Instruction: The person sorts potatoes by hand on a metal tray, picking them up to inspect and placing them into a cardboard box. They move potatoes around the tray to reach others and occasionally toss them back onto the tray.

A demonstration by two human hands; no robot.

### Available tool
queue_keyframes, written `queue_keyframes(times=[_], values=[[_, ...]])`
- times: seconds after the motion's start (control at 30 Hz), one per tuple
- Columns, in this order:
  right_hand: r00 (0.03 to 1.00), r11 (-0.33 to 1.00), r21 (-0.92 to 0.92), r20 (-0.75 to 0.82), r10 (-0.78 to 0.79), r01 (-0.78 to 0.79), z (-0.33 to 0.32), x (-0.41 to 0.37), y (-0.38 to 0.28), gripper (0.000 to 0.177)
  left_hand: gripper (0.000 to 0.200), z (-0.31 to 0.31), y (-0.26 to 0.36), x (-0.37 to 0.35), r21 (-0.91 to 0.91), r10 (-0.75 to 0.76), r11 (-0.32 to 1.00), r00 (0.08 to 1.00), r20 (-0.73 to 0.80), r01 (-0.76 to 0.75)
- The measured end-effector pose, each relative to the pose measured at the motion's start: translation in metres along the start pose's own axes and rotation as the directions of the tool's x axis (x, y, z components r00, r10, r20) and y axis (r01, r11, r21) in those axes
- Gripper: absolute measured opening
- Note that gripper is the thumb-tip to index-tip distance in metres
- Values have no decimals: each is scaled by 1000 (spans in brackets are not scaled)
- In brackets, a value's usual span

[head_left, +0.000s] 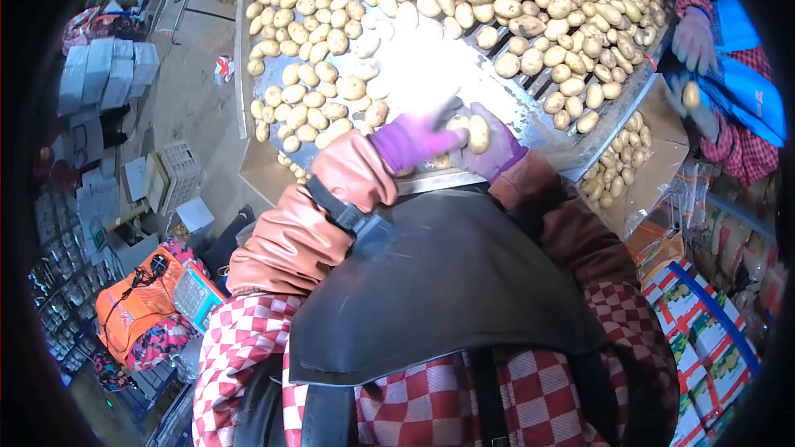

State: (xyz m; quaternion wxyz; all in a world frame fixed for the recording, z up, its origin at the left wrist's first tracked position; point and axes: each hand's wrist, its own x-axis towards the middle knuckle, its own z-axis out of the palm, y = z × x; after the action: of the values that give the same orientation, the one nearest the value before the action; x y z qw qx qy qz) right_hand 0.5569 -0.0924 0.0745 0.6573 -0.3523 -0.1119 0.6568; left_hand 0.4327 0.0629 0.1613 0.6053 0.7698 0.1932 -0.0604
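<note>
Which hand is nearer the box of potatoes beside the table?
Right. The right hand, holding a potato, is on the side toward the box; the left hand sits beyond it, farther away.

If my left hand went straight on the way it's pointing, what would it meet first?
Most likely the oval yellow potato gripped in the purple-gloved right hand; the purple-gloved left hand points at it, though glare blurs depth.
</note>
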Motion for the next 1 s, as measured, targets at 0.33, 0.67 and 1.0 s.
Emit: queue_keyframes(times=[0.33, 0.67, 1.0], values=[[770, 949, -212, -557, -313, 232, -92, -167, -76, 56, 37, -89, -110, -106, 96, 29, 993, 621, -783, 73], [645, 825, 250, -745, -171, 507, -54, -140, -55, 61, 49, -49, -77, -60, 918, 461, 386, 842, -280, 93], [844, 891, -380, -537, 7, -249, 15, -63, -69, 60, 43, -63, -149, -152, 554, 159, 773, 750, -642, 310]])
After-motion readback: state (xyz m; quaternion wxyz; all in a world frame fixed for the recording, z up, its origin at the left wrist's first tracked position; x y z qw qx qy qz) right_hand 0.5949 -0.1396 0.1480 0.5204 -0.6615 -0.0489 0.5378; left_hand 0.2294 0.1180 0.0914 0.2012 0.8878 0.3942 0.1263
